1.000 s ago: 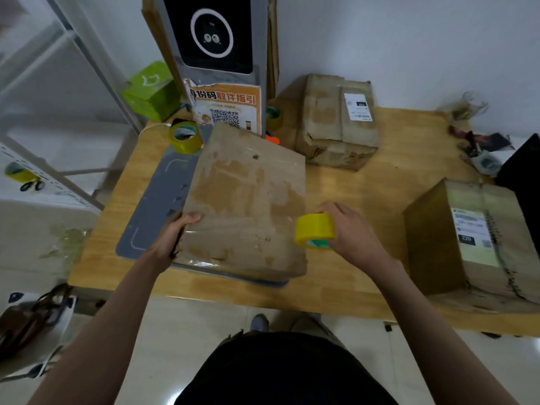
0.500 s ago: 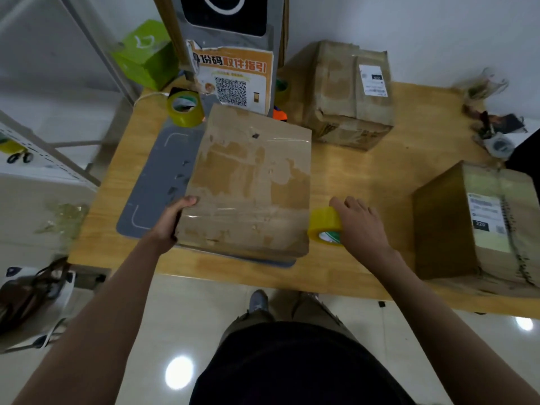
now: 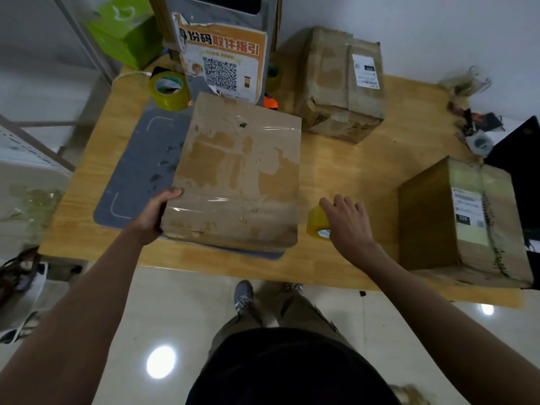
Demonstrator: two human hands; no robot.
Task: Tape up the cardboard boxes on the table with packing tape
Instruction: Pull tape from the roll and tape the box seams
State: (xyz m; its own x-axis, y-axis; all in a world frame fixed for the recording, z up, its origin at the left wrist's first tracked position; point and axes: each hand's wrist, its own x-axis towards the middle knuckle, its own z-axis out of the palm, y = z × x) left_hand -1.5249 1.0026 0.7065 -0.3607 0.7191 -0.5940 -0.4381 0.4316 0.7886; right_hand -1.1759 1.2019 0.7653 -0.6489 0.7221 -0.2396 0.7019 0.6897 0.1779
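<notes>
**Box gripped at its left edge, tape roll under the right hand**

The cardboard box (image 3: 238, 176) sits on a grey mat (image 3: 140, 171) at the near-centre of the wooden table (image 3: 350, 176), its long axis running from 6 toward 12 o'clock, leaning slightly to 1. The left hand (image 3: 155, 213) clasps its near-left corner, thumb on top, fingers curled round the side. At 3 o'clock from the box, just apart from it, a yellow tape roll (image 3: 317, 222) stands on edge on the table; the right hand (image 3: 346, 222) covers it palm-down, fingers loosely spread, whether gripping it I cannot tell. Both forearms reach in from 6 o'clock. Two more boxes lie at 1 o'clock (image 3: 342, 83) and 3 o'clock (image 3: 461, 217); a second roll (image 3: 169, 90) at 11.
</notes>
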